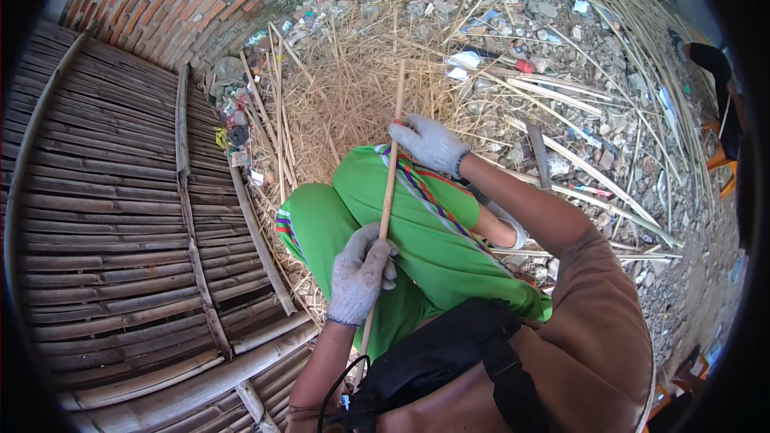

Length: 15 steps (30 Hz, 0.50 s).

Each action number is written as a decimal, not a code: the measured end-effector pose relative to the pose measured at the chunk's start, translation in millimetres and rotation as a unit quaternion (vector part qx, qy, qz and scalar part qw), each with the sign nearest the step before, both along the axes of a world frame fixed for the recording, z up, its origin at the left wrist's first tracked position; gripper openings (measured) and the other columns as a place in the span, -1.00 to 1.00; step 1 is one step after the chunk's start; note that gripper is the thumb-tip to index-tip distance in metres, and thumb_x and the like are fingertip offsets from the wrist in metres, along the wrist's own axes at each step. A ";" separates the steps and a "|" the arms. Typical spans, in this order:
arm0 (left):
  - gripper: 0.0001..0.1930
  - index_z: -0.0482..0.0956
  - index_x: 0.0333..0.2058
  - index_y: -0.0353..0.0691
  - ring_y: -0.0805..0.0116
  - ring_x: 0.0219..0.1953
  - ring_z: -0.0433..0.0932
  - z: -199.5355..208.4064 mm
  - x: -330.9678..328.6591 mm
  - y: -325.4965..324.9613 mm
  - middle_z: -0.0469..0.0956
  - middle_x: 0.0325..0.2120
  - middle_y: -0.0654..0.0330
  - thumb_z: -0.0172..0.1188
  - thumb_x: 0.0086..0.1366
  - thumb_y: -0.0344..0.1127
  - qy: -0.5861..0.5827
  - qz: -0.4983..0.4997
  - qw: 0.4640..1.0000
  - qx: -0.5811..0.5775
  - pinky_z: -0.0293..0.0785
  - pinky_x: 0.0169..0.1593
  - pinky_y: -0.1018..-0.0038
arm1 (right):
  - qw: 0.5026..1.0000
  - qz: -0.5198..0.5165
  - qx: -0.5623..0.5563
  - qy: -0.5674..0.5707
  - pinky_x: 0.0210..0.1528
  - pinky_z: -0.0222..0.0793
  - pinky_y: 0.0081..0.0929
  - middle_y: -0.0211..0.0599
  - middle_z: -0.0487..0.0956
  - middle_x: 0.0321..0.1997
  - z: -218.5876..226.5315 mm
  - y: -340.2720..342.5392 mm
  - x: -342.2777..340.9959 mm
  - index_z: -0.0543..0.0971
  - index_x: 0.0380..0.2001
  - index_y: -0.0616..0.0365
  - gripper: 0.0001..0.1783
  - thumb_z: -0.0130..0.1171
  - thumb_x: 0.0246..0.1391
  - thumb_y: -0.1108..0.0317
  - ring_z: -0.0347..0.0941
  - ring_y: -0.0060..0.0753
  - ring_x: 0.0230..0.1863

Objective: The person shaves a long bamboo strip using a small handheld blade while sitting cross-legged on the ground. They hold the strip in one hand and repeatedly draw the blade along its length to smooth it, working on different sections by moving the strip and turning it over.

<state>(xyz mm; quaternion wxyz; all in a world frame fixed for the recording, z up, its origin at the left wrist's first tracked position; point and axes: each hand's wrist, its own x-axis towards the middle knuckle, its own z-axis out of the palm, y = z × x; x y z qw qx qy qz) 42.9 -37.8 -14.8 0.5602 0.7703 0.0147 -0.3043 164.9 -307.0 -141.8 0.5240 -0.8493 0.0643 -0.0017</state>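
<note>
Left side: a panel of bamboo slats (112,220) lies close to the person's left knee, with a brick wall (160,8) beyond it.
Ground ahead: a heap of dry straw (345,104) covers the rubble (545,12); pale strips (557,99) lie scattered to the right.
Right edge: part of another person (712,64) is seen, well apart.
Left hand (358,277): gloved, the fingers are curled closed around a bamboo stick (390,184).
Right hand (433,144): also gloved, its fingers are closed on the same stick, farther up.
Stick position: it passes through both hands, above the green trousers (425,248), and its far end points toward the straw.
</note>
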 end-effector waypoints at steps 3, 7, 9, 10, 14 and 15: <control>-0.59 0.47 0.36 -0.35 0.61 -0.42 0.57 -3.0 -0.4 0.8 0.66 -0.18 0.24 0.10 0.67 -0.29 -0.017 -0.009 1.000 0.004 0.61 -0.40 0.58 | 0.998 0.027 -0.054 0.002 0.03 0.60 0.12 0.26 0.74 -0.18 18.1 -1.9 -28.3 0.68 -0.03 0.19 -0.21 -0.07 0.51 -0.41 0.71 0.35 -0.09; -0.59 0.51 0.32 -0.39 0.56 -0.39 0.60 -5.0 0.5 0.5 0.69 -0.15 0.19 0.15 0.64 -0.31 -0.030 0.003 1.000 -0.009 0.64 -0.39 0.56 | 0.989 0.086 -0.119 -0.021 -0.03 0.60 0.22 0.24 0.74 -0.23 22.3 -0.4 -48.3 0.68 -0.11 0.11 -0.25 -0.10 0.52 -0.40 0.70 0.39 -0.15; -0.59 0.51 0.31 -0.40 0.57 -0.43 0.56 -3.7 1.0 -1.3 0.68 -0.19 0.19 0.14 0.64 -0.29 -0.019 0.010 1.000 -0.022 0.58 -0.44 0.57 | 0.988 0.084 -0.127 -0.029 -0.04 0.60 0.22 0.22 0.74 -0.24 17.5 -2.0 -50.6 0.69 -0.14 0.10 -0.24 -0.11 0.52 -0.42 0.71 0.37 -0.16; -0.58 0.50 0.31 -0.40 0.58 -0.47 0.53 -2.1 2.1 -1.4 0.67 -0.23 0.20 0.13 0.64 -0.27 -0.010 0.018 0.999 -0.032 0.52 -0.49 0.57 | 0.987 0.083 -0.133 -0.038 -0.05 0.61 0.22 0.20 0.74 -0.26 20.8 -0.6 -50.4 0.70 -0.18 0.09 -0.22 -0.12 0.52 -0.43 0.72 0.35 -0.16; -0.59 0.51 0.27 -0.39 0.58 -0.60 0.41 1.0 8.5 4.6 0.61 -0.33 0.23 0.10 0.65 -0.21 0.079 0.050 0.987 -0.128 0.34 -0.60 0.56 | 0.977 0.115 -0.179 -0.025 -0.14 0.64 0.17 0.12 0.73 -0.36 39.8 7.9 -59.3 0.71 -0.33 0.06 -0.16 -0.15 0.50 -0.48 0.73 0.28 -0.26; -0.61 0.51 0.24 -0.38 0.58 -0.64 0.35 0.6 9.7 3.8 0.57 -0.38 0.25 0.09 0.67 -0.19 0.093 0.054 0.985 -0.137 0.26 -0.63 0.56 | 0.967 0.143 -0.206 -0.042 -0.20 0.65 0.15 0.08 0.73 -0.40 45.5 10.1 -62.6 0.71 -0.38 0.05 -0.14 -0.17 0.50 -0.50 0.73 0.25 -0.32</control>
